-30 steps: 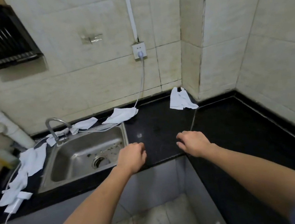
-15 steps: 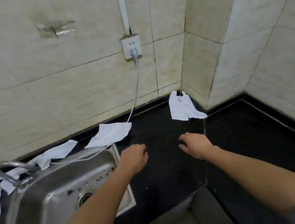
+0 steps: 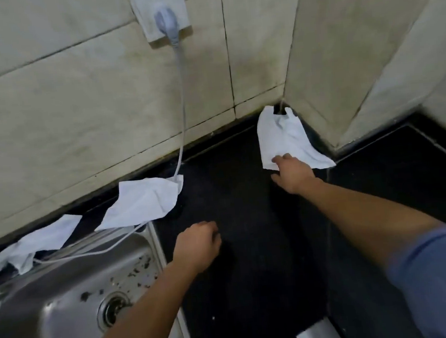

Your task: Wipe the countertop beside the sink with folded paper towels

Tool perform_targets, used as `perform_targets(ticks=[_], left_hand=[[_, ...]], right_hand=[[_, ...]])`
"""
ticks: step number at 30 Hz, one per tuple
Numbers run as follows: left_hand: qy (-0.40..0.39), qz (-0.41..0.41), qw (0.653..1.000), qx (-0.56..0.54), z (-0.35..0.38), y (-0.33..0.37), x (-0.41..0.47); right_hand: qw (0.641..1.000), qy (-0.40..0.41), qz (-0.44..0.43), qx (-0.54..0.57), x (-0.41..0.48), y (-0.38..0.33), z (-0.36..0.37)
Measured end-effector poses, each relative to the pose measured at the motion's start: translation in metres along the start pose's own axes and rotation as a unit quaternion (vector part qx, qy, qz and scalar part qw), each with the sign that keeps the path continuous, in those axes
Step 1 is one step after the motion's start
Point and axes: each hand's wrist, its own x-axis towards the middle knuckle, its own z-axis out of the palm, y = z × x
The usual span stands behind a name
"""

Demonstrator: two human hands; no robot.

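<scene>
A crumpled white paper towel (image 3: 277, 137) lies in the back corner of the black countertop (image 3: 241, 210), against the tiled wall. My right hand (image 3: 294, 174) reaches forward, and its fingertips touch the towel's near edge. Whether they pinch it is hidden by the hand itself. My left hand (image 3: 200, 245) hovers low over the countertop just right of the steel sink (image 3: 66, 303), fingers curled into a fist and holding nothing.
Two more white paper towels (image 3: 144, 201) (image 3: 47, 235) lie along the sink's back rim. A grey cable (image 3: 181, 91) hangs from the wall socket (image 3: 160, 9) and runs across the sink edge. A tiled pillar (image 3: 343, 77) juts out at the right. Dark debris speckles the sink basin.
The view has closed in on the corner. My right hand has moved forward from mid-counter to the corner towel's edge. My left hand stays curled beside the sink.
</scene>
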Motion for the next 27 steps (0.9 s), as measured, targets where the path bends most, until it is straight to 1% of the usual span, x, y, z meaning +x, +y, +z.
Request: perform_targets(ticks=[3,6,8,11,13,16,19,22,27], left_hand=[[-0.011,-0.024,1.000,-0.003,0.008,-0.009,0.012],[-0.021,-0.037,0.999,-0.005,0.016,-0.016,0.017],[-0.033,-0.040,0.999,-0.011,0.021,-0.018,0.018],[-0.029,-0.046,0.998,-0.019,0.026,-0.023,0.019],[-0.020,-0.053,0.998,-0.033,0.028,-0.026,0.019],[-0.012,-0.073,0.996,-0.053,0.027,-0.034,0.019],[-0.012,-0.076,0.995,-0.057,0.027,-0.043,0.013],[-0.019,-0.065,0.996,-0.065,0.030,-0.052,0.004],[-0.041,-0.045,0.996,-0.069,0.048,-0.064,-0.012]], right_hand=[[0.999,-0.007,0.011,0.043,0.050,0.000,0.016],[0.998,-0.030,0.037,0.027,0.080,0.001,0.037],[0.998,-0.042,0.022,0.050,0.091,0.003,0.049],[0.990,-0.050,-0.016,0.133,0.086,-0.003,0.053],[0.987,-0.028,-0.053,0.152,0.066,-0.015,0.051],[0.987,-0.031,-0.114,0.108,0.020,-0.036,0.050],[0.985,-0.067,-0.144,0.065,-0.038,-0.049,0.062],[0.979,-0.122,-0.160,0.040,-0.097,-0.057,0.085],[0.968,-0.186,-0.159,0.051,-0.171,-0.066,0.130]])
